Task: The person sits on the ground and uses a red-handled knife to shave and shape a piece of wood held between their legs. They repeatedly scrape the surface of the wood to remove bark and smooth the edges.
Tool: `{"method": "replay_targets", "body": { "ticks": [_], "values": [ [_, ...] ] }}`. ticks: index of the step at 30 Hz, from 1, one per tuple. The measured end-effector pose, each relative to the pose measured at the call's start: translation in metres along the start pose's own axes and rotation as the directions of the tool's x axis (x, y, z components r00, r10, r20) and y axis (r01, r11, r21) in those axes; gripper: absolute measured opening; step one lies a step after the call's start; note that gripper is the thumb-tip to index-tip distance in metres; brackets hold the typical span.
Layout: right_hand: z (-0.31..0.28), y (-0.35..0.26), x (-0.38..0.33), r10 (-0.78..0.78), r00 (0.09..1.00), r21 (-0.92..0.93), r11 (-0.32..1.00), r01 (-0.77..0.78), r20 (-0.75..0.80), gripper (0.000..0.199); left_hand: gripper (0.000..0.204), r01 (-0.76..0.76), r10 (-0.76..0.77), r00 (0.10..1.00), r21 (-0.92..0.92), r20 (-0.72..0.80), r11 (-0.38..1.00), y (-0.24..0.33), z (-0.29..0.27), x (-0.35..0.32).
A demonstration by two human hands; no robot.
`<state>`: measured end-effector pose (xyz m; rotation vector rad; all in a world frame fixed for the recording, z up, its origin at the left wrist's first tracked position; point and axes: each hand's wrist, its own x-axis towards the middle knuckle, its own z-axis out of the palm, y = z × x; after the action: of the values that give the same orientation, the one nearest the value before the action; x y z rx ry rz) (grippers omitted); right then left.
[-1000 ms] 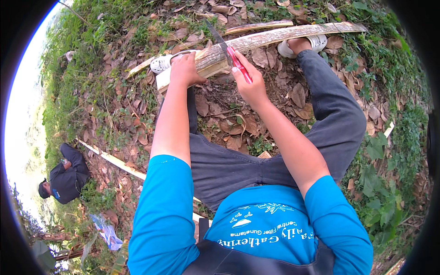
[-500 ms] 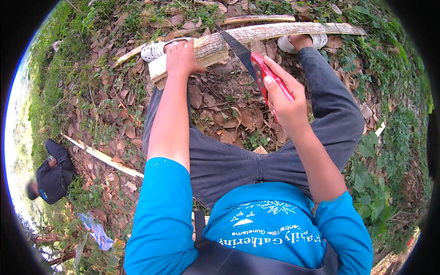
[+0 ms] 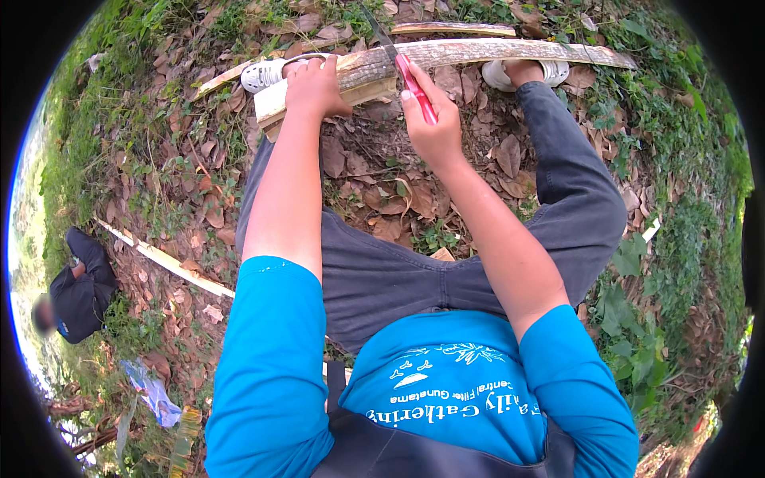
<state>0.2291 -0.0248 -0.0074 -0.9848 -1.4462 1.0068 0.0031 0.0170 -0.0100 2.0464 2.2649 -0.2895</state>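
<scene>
My right hand (image 3: 434, 127) is closed around the red handle (image 3: 416, 89) of a hand saw. Its dark blade (image 3: 378, 30) lies across a long, bark-covered wood slab (image 3: 494, 52) and points away from me. My left hand (image 3: 315, 89) grips the slab near its left end, fingers over the top and thumb spread toward the near side. Under that end sits a pale squared piece of timber (image 3: 370, 92). The slab runs left to right in front of my shoes, and its right end tapers.
Thin pale wood strips lie beyond the slab (image 3: 454, 29) and on the ground at left (image 3: 163, 259). Another person (image 3: 84, 287) sits at the far left. A crumpled plastic bag (image 3: 151, 390) lies lower left. Dry leaves and green plants cover the ground.
My right hand has moved the saw forward and to the left, so more of the blade reaches past the slab. My left hand stays on the wood.
</scene>
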Motion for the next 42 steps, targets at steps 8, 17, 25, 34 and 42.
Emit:
{"method": "replay_targets", "body": {
  "ticks": [8,17,25,34,42],
  "values": [
    [-0.071,-0.077,-0.076,0.275,0.949,-0.019,0.961,-0.275,0.155,0.053,0.121,-0.088,0.093,0.983,-0.037,0.156,0.995,-0.029,0.004,0.036],
    [-0.041,-0.051,-0.015,0.233,0.968,0.025,0.971,-0.236,0.091,0.047,0.119,-0.06,0.06,0.995,-0.003,0.079,0.998,-0.019,0.006,0.024],
    [0.008,0.024,0.064,0.266,0.963,0.149,0.951,-0.271,0.052,0.047,0.117,-0.065,0.067,0.993,-0.021,0.096,0.998,-0.012,-0.002,0.009],
    [-0.026,-0.048,0.059,0.332,0.938,0.235,0.908,-0.347,0.1,0.049,0.103,-0.15,0.195,0.877,-0.135,0.44,0.979,-0.012,-0.075,0.026],
    [-0.042,-0.059,0.054,0.128,0.99,0.163,0.977,-0.136,0.058,0.045,0.103,-0.175,0.344,0.776,-0.344,0.529,0.923,-0.024,-0.07,0.04]
  ]
}}
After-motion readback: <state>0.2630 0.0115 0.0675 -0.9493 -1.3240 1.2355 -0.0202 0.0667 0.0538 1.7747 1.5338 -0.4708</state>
